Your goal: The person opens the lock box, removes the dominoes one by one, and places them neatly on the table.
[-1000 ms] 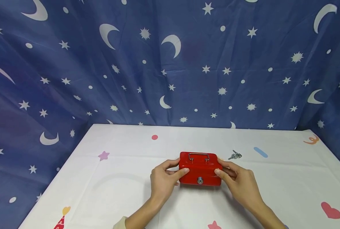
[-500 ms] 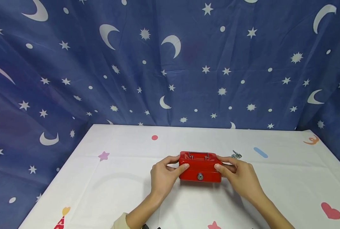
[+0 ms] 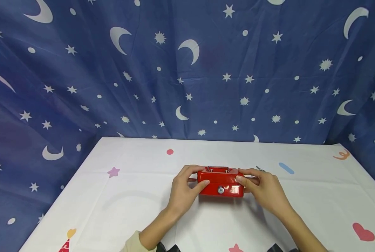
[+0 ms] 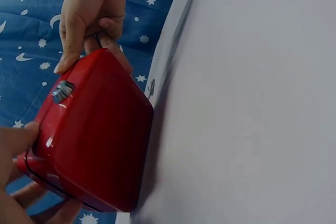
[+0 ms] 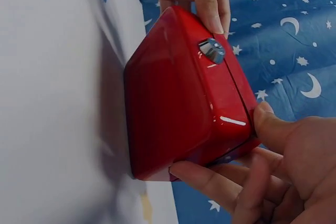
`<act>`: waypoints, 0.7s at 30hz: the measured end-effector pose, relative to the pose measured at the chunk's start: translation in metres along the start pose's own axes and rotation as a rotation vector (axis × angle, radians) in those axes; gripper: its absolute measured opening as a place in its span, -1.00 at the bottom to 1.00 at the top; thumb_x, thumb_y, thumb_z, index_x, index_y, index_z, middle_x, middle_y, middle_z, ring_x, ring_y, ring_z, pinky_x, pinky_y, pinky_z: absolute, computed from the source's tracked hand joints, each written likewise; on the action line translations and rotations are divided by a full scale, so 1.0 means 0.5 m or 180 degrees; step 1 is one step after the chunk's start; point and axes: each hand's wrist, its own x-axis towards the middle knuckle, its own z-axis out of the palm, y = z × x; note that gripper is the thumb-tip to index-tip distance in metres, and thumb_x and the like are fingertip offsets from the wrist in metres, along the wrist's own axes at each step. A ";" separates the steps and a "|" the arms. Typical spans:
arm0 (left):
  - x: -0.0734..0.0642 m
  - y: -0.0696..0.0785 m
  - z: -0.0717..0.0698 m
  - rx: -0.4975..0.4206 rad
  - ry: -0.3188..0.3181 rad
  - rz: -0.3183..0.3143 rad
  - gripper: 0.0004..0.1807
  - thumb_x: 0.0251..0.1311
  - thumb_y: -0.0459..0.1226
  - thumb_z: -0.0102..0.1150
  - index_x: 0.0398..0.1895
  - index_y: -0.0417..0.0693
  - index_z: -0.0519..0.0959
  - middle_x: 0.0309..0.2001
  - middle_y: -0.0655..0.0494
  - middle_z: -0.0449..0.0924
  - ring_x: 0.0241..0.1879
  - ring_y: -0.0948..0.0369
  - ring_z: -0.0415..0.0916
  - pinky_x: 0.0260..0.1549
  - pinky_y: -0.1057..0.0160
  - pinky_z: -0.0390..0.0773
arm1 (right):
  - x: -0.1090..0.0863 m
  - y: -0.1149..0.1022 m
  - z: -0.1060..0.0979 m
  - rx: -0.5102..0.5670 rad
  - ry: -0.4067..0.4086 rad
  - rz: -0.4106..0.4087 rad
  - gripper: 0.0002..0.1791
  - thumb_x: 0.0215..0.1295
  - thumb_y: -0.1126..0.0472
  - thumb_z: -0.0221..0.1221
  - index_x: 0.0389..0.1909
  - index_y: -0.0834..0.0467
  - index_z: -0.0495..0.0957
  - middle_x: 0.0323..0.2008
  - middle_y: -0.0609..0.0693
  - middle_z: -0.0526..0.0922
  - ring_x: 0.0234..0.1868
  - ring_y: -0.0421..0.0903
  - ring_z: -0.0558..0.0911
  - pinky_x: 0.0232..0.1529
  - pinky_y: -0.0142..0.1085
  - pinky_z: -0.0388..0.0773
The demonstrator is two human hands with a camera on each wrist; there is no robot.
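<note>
A small red cash box [image 3: 225, 179] with a wire handle [image 3: 218, 167] on its lid and a round lock [image 3: 220, 189] on its front is held between both hands. My left hand [image 3: 182, 196] grips its left end, thumb on the front face and fingers around the side. At the opposite end my right hand [image 3: 268, 192] does the same. Both wrist views show the red box [image 4: 100, 129] tipped back, its front raised and its underside facing the cameras, with the far lower edge close to the tabletop. The lid looks closed.
Silver keys [image 3: 259, 168] lie behind my right hand, partly covered by it. The white tablecloth [image 3: 137, 210] carries printed shapes. Behind the table's back edge hangs a dark blue curtain [image 3: 162, 70] with moons and stars.
The box's front has come up from near the tabletop as it tilts backward, and its lid now shows less. Both hands rose with it, and the right hand covers more of the keys.
</note>
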 end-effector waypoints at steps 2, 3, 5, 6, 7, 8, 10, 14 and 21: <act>0.003 -0.003 -0.001 -0.0032 -0.0070 0.0109 -0.58 0.08 -0.35 0.37 0.05 -0.09 0.57 0.01 0.18 0.52 -0.01 0.22 0.49 -0.15 0.16 0.62 | 0.004 0.001 -0.001 0.0010 0.0007 0.0046 -0.50 0.21 -0.03 0.29 0.08 0.18 0.59 -0.38 0.02 0.73 -0.53 -0.12 0.67 -0.54 -0.29 0.48; 0.004 -0.005 -0.002 -0.0065 -0.0102 0.0145 -0.57 0.07 -0.37 0.37 0.06 -0.10 0.56 0.02 0.19 0.51 0.00 0.23 0.48 -0.14 0.18 0.62 | 0.005 0.001 -0.002 0.0014 0.0016 0.0075 -0.50 0.21 -0.04 0.29 0.08 0.18 0.60 -0.38 0.02 0.73 -0.56 -0.11 0.65 -0.60 -0.31 0.46; 0.008 -0.009 -0.005 -0.0138 -0.0173 0.0200 -0.56 0.07 -0.40 0.36 0.07 -0.10 0.55 0.03 0.21 0.51 0.02 0.24 0.47 -0.14 0.22 0.62 | 0.009 0.002 -0.003 0.0021 0.0026 0.0131 -0.49 0.20 -0.05 0.29 0.07 0.17 0.60 -0.40 0.02 0.73 -0.59 -0.09 0.61 -0.66 -0.32 0.44; 0.009 -0.012 -0.007 -0.0183 -0.0212 0.0224 -0.55 0.07 -0.42 0.35 0.08 -0.10 0.55 0.04 0.22 0.51 0.03 0.24 0.47 -0.13 0.23 0.61 | 0.010 0.002 -0.004 0.0018 0.0032 0.0146 -0.49 0.20 -0.06 0.28 0.07 0.17 0.60 -0.39 0.02 0.73 -0.58 -0.08 0.61 -0.65 -0.32 0.45; 0.011 -0.014 -0.009 -0.0225 -0.0256 0.0241 -0.54 0.08 -0.43 0.34 0.10 -0.09 0.54 0.05 0.23 0.50 0.04 0.25 0.46 -0.13 0.22 0.61 | 0.011 0.002 -0.004 0.0017 0.0038 0.0152 -0.49 0.20 -0.07 0.28 0.07 0.18 0.61 -0.38 0.03 0.73 -0.55 -0.08 0.62 -0.64 -0.31 0.46; 0.012 -0.017 -0.011 -0.0264 -0.0305 0.0257 -0.52 0.08 -0.43 0.34 0.11 -0.08 0.54 0.06 0.24 0.50 0.05 0.24 0.46 -0.12 0.21 0.61 | 0.012 0.002 -0.005 0.0020 0.0033 0.0155 -0.48 0.21 -0.08 0.28 0.08 0.18 0.60 -0.37 0.04 0.73 -0.53 -0.08 0.63 -0.64 -0.31 0.47; 0.013 -0.023 -0.016 -0.0316 -0.0407 0.0290 -0.48 0.07 -0.44 0.35 0.16 -0.05 0.52 0.10 0.23 0.48 0.08 0.24 0.44 -0.10 0.19 0.60 | 0.014 0.003 -0.005 0.0028 0.0022 0.0151 -0.46 0.21 -0.11 0.26 0.09 0.17 0.60 -0.34 0.06 0.73 -0.48 -0.09 0.66 -0.62 -0.30 0.48; 0.016 -0.029 -0.023 -0.0367 -0.0604 0.0388 -0.33 0.01 -0.46 0.39 0.26 -0.06 0.44 0.19 0.08 0.44 0.16 0.15 0.38 -0.06 0.11 0.59 | 0.017 0.008 -0.002 0.0037 0.0076 0.0090 -0.43 0.22 -0.16 0.22 0.10 0.15 0.60 -0.31 0.09 0.73 -0.45 -0.09 0.69 -0.62 -0.30 0.49; 0.016 0.008 -0.043 -0.0403 -0.0679 0.0612 -0.27 -0.07 -0.51 0.41 0.26 -0.27 0.39 0.19 -0.17 0.42 0.17 -0.04 0.37 -0.11 -0.03 0.59 | 0.022 0.015 0.005 -0.0015 0.0236 -0.0099 -0.48 0.23 -0.15 0.22 0.07 0.12 0.62 -0.30 0.09 0.72 -0.55 -0.12 0.64 -0.63 -0.32 0.46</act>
